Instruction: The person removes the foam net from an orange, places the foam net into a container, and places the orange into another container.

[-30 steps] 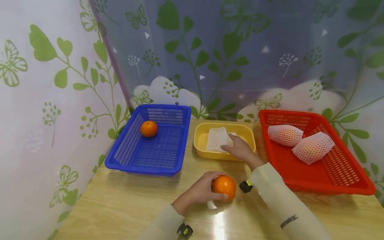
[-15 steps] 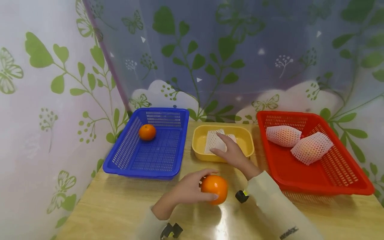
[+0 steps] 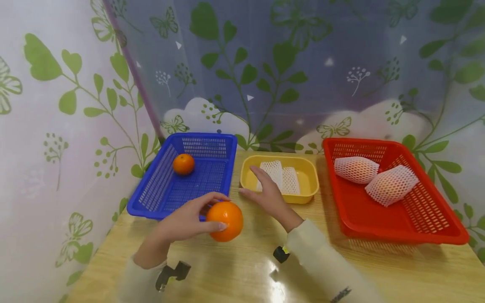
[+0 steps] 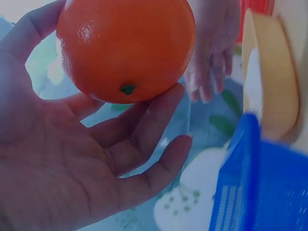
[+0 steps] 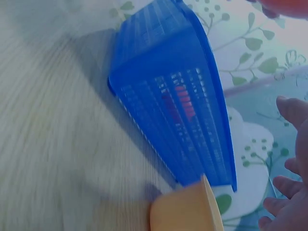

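Observation:
My left hand (image 3: 189, 221) grips a shiny orange (image 3: 226, 221) between thumb and fingers, lifted off the table near the front rim of the blue basket. The left wrist view shows a green stem mark on the orange (image 4: 127, 53). My right hand (image 3: 270, 195) hovers at the front left of the yellow tray (image 3: 308, 181), fingers spread and holding nothing. Two white foam nets (image 3: 291, 181) lie in that tray. A second orange (image 3: 183, 164) sits at the back left inside the blue basket (image 3: 151, 214).
At the right stands a red basket (image 3: 369, 219) holding two fruits in white foam nets (image 3: 392, 185). A patterned curtain (image 3: 242, 84) hangs behind and to the left. The wooden table (image 3: 242, 273) runs along the front.
My left hand has raised the orange from the table and carried it left toward the blue basket. My right hand has drawn back from over the yellow tray, moving left.

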A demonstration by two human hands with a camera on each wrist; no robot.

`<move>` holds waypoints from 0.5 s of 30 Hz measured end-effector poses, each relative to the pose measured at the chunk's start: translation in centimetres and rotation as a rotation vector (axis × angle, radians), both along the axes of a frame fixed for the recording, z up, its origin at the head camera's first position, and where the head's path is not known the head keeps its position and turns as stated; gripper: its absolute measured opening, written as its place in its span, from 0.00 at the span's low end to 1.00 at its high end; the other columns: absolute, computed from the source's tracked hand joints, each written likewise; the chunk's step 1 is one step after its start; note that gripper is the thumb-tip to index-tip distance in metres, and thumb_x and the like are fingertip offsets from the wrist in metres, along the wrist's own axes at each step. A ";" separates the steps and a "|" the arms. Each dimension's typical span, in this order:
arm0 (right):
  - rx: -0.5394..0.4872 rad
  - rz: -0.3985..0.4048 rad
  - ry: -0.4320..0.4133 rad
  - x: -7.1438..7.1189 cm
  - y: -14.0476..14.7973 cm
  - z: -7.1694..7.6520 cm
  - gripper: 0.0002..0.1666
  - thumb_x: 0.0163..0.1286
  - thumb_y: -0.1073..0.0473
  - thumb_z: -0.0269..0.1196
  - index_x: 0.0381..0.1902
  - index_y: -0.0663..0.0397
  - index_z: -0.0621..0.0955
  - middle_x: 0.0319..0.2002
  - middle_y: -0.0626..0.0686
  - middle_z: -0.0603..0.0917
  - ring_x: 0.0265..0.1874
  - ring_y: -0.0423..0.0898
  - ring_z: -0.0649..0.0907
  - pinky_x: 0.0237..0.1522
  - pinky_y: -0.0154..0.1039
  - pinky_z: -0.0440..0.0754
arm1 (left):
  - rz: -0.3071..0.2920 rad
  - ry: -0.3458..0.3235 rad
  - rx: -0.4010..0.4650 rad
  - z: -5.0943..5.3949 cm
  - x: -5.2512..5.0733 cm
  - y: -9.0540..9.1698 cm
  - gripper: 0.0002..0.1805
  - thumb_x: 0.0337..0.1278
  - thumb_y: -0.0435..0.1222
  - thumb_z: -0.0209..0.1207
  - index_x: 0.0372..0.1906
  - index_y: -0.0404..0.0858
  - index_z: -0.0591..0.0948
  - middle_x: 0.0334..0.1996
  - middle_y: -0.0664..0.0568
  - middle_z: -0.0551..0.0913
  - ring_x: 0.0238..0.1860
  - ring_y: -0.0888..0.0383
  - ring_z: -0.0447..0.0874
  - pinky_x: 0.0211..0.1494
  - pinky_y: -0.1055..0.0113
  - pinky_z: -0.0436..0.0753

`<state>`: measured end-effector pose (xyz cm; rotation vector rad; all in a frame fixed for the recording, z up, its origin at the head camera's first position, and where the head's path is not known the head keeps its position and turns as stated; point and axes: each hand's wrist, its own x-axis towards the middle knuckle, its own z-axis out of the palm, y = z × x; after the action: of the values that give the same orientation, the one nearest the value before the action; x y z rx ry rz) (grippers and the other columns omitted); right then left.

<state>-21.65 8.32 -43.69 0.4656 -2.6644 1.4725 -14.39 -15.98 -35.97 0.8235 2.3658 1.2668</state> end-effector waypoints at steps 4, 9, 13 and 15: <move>0.001 0.008 0.026 0.2 -1.3 -0.2 0.44 0.64 0.47 0.67 0.73 0.53 0.63 0.73 0.55 0.62 0.73 0.54 0.57 0.71 0.59 0.56 | 0.071 0.013 0.007 0.7 -0.5 -1.7 0.27 0.60 0.43 0.64 0.62 0.42 0.71 0.51 0.46 0.79 0.48 0.52 0.78 0.51 0.56 0.79; 0.030 0.074 0.046 0.3 -2.9 -0.8 0.45 0.64 0.45 0.67 0.73 0.52 0.63 0.74 0.55 0.60 0.74 0.56 0.56 0.71 0.59 0.55 | 0.213 0.026 0.017 1.7 -1.2 -4.4 0.28 0.62 0.42 0.62 0.64 0.40 0.69 0.53 0.42 0.77 0.49 0.48 0.78 0.49 0.59 0.80; 0.064 0.134 -0.004 0.5 -3.7 -1.2 0.48 0.63 0.41 0.66 0.75 0.49 0.61 0.76 0.52 0.56 0.75 0.53 0.53 0.71 0.58 0.56 | 0.306 0.024 -0.001 2.5 -1.8 -6.2 0.29 0.65 0.43 0.60 0.66 0.39 0.67 0.55 0.38 0.76 0.51 0.45 0.78 0.49 0.58 0.80; 0.072 0.165 -0.037 0.6 -4.0 -1.3 0.49 0.63 0.39 0.66 0.75 0.47 0.60 0.77 0.50 0.52 0.75 0.51 0.51 0.71 0.57 0.56 | 0.341 0.023 -0.005 2.9 -2.1 -6.8 0.30 0.66 0.44 0.58 0.68 0.39 0.65 0.56 0.36 0.75 0.53 0.43 0.76 0.50 0.57 0.79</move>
<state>-21.07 4.35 -44.99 0.6854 -2.7749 1.4420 -16.47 -22.78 -33.11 0.4441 2.6056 1.3800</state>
